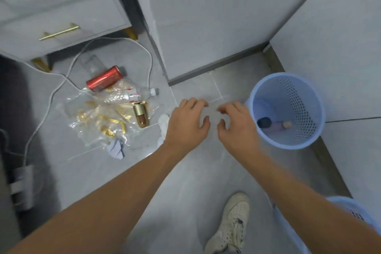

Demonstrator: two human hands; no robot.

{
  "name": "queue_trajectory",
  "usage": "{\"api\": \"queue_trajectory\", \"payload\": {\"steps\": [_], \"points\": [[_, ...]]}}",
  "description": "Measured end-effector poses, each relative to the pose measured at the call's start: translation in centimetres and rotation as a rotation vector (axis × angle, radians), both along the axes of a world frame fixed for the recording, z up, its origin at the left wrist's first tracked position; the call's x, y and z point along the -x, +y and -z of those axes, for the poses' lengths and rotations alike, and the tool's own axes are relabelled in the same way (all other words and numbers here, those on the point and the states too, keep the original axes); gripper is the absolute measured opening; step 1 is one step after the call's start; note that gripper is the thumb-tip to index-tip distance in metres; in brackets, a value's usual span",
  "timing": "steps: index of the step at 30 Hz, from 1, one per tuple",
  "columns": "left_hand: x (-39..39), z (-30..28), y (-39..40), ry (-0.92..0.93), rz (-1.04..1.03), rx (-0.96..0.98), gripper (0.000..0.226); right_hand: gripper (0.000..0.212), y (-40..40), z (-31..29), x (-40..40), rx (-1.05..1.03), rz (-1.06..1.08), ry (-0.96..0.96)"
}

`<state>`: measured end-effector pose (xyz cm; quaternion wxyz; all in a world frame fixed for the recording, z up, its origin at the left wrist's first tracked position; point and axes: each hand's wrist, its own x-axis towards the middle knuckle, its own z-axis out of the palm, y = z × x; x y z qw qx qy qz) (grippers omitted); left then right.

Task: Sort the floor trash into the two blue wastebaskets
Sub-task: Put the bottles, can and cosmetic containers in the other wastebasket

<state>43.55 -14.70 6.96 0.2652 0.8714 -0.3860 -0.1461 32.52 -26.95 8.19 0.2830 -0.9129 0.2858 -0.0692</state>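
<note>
My left hand (185, 123) and my right hand (237, 128) hover side by side over the floor, fingers and thumbs curled toward each other. They seem to grip a clear, barely visible plastic piece (213, 112) between them. Right beside my right hand stands a blue mesh wastebasket (313, 109) with a dark round item (264, 122) and a pinkish one inside. A second blue wastebasket (350, 206) shows at the lower right behind my forearm. Left of my hands lie a red can (104, 78), a plastic bottle (132, 94), a gold bottle (140, 114), clear bags with gold scraps (99, 117), crumpled paper (116, 148) and a white tissue (164, 123).
A white cable (47, 109) loops round the trash toward a power strip (22, 185) at the left. A clear cup (92, 64) lies behind the can. Grey drawers with gold handles stand at the back left, walls behind and right. My white shoe (231, 225) is below.
</note>
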Motion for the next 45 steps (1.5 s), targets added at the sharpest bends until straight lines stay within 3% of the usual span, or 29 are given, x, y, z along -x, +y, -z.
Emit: {"api": "queue_trajectory", "payload": {"steps": [4,7,11,16,19,22,26,31,37,45], "points": [[-4.8,2.5,10.5,0.066,-0.213,-0.125,0.026,0.026,7.1,3.0,-5.9,-0.146,-0.157,0.081],[-7.5,6.1,16.7,0.233,-0.400,-0.282,0.028,0.027,11.1,6.5,-9.4,-0.221,-0.224,0.219],[-11.1,10.7,20.9,0.273,-0.481,-0.332,0.036,0.027,14.4,11.9,-13.9,-0.275,-0.239,0.345],[-17.9,15.2,18.9,-0.037,-0.310,-0.214,0.047,0.043,17.4,18.8,-18.9,-0.267,-0.109,0.366],[-21.4,17.1,15.1,-0.102,-0.133,-0.177,0.058,0.050,18.6,22.1,-20.3,-0.250,-0.030,0.273],[-23.0,18.9,11.8,-0.052,0.073,-0.275,0.067,0.054,18.9,24.1,-21.1,-0.244,0.044,0.180],[-22.9,20.1,10.4,-0.142,0.109,-0.456,0.057,0.043,18.7,25.0,-21.4,-0.276,0.055,0.162],[-20.9,17.1,12.5,-0.187,-0.031,-0.314,0.065,0.044,17.4,21.3,-18.8,-0.266,-0.023,0.151],[-14.4,6.5,12.9,-0.156,-0.119,-0.060,0.058,0.027,14.0,11.8,-12.1,-0.270,0.115,0.075],[-2.5,-7.1,0.4,0.131,0.102,0.272,0.053,0.032,1.0,-2.3,1.0,-0.167,0.298,-0.160]]}}
